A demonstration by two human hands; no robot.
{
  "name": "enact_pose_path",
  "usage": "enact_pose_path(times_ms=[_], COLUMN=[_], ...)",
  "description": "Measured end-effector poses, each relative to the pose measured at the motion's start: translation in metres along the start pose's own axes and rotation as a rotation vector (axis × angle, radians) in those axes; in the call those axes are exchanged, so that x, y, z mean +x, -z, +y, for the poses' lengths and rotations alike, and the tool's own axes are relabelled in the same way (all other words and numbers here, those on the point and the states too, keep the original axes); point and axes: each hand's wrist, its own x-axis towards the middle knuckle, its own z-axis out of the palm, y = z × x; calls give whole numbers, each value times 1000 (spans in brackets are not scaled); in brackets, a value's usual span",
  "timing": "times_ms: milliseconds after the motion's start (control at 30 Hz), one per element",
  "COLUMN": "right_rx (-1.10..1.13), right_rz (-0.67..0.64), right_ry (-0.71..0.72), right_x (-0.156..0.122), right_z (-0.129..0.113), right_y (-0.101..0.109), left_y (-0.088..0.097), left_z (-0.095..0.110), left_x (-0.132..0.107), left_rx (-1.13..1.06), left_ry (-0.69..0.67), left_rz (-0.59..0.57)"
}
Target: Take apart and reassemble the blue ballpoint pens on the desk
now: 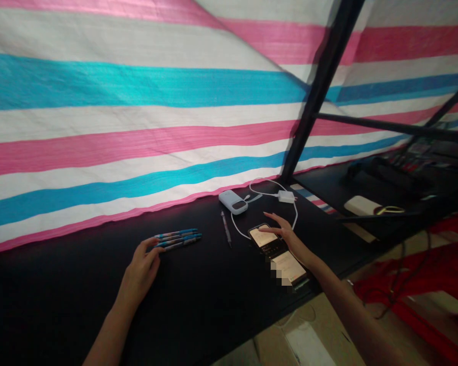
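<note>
My left hand (pixel 142 265) is closed around the left ends of several blue-and-white pens (pixel 181 238), which lie side by side on the black table (pixel 191 300). My right hand (pixel 286 235) hangs over a phone (pixel 286 264) with a lit screen, its fingers spread apart. One fingertip is at the upper part of the screen; I cannot tell whether it touches. A single grey pen (pixel 226 230) lies apart between the pens and the phone. Behind it is a white power bank (pixel 232 202) with a dark panel.
A white charger (pixel 286 196) with a looping white cable (pixel 295 216) lies near the black metal post (pixel 309 112). Striped sheeting (pixel 137 117) hangs along the table's back edge. On the neighbouring table to the right sits a white object (pixel 361 206). Red chairs (pixel 420 290) stand below.
</note>
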Motion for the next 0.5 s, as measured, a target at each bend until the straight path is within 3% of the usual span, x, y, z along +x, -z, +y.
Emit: enact_pose_path(times_ms=[500], right_rx=[-19], right_rz=[-9], right_ry=[3], right_x=[0], right_z=[3], right_y=[-1], left_y=[-2], left_z=[-2], left_x=[-1], left_rx=[-21], left_ry=[-16], left_rz=[-22])
